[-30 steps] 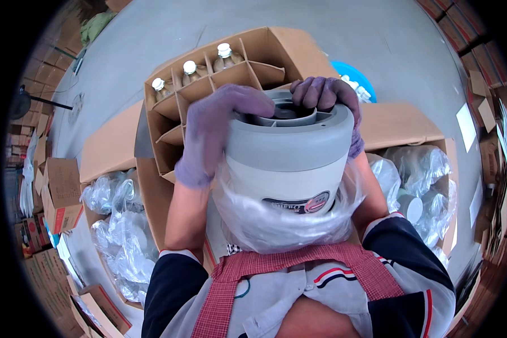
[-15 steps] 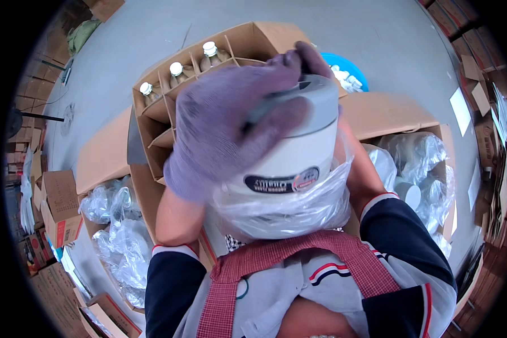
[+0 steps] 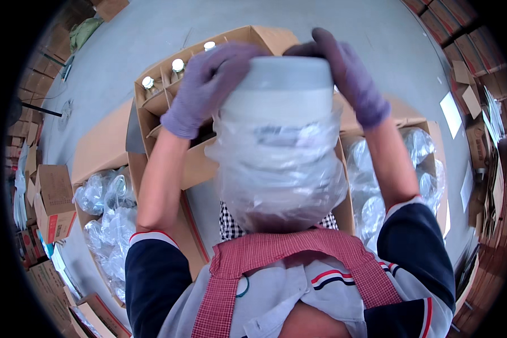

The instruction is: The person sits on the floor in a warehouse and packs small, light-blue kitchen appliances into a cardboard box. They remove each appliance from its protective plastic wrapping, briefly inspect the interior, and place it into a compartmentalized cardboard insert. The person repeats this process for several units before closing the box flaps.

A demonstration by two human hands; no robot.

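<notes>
A white vacuum flask (image 3: pixel 279 104) with a grey lid (image 3: pixel 290 73) stands in front of my chest. A clear plastic bag (image 3: pixel 279 186) wraps its body, crumpled in folds up to just below the lid. My left hand (image 3: pixel 211 84), in a purple-grey glove, curls at the left side of the lid. Against the lid's right edge lies my right hand (image 3: pixel 352 79), gloved alike, its thumb side over the far rim. Both are slightly blurred, and some fingertips are hidden behind the lid.
Behind the flask, a divided carton (image 3: pixel 146 118) holds several white-capped bottles (image 3: pixel 178 66). Open boxes of plastic-wrapped goods stand at left (image 3: pixel 110 236) and right (image 3: pixel 372 211). Stacked cartons (image 3: pixel 56 197) line the left side, and folded cardboard (image 3: pixel 484 135) the right.
My left hand has drawn back from across the lid to its left side. My right hand has come out from behind to the right edge. The bag now reaches higher, over the label.
</notes>
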